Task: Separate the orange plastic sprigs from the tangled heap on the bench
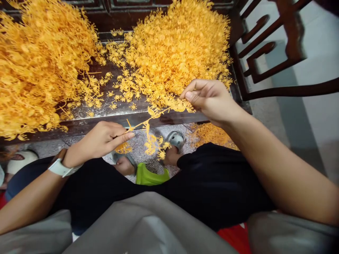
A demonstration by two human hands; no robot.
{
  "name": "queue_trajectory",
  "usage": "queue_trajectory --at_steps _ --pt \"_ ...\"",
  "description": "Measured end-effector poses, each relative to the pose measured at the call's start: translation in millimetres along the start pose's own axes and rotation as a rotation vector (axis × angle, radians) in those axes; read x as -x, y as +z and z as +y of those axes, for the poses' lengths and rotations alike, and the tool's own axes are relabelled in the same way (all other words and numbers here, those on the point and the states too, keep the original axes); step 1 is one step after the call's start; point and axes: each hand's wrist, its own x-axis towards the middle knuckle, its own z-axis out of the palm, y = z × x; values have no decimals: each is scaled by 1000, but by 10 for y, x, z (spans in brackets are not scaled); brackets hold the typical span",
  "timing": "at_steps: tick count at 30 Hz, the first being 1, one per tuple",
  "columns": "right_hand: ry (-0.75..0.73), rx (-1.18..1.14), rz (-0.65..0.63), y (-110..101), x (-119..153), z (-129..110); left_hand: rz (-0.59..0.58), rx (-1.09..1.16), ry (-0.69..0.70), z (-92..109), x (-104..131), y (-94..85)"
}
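My left hand (109, 139), closed, pinches one end of a thin branching orange plastic sprue (140, 124). Small spider-shaped pieces (150, 143) hang from its side branch over the floor. At the sprue's other end my right hand (205, 97) is closed, thumb and forefinger pinched at the pieces there; its exact grip is partly hidden. Just beyond the right hand rises a big heap of loose spider-shaped pieces (180, 53). To the left lies another heap of tangled orange sprues (42, 67). Both heaps rest on a dark wooden bench (106, 112).
Dark wooden armrest bars (288, 90) edge the bench on the right. Below lie more orange scraps (212, 135) on the speckled floor, beside a green plastic stool (149, 176). A person's feet in grey clogs (176, 138) are under the bench edge; another shoe (22, 160) shows at left.
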Motion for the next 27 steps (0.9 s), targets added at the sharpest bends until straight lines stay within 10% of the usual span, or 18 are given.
queue_trajectory --at_steps 8,14,17,20,22,24,27 --pt "-185 472 19 -96 -104 31 37 47 2 66 -15 100" --pt "-145 716 712 -1025 -186 180 65 19 8 19 168 26" --pt "-104 662 360 -1122 -115 266 133 -31 -23 -35 203 -6" --pt "-57 611 -329 -792 -2 210 114 -76 -43 -62 173 -7" --pt "-57 551 -569 -535 50 90 84 -81 -43 -53 144 12" --pt "-124 525 -560 -377 66 -55 61 -62 -29 -29 121 42" --pt "-375 444 -194 -371 36 -230 38 -25 -6 0 104 98"
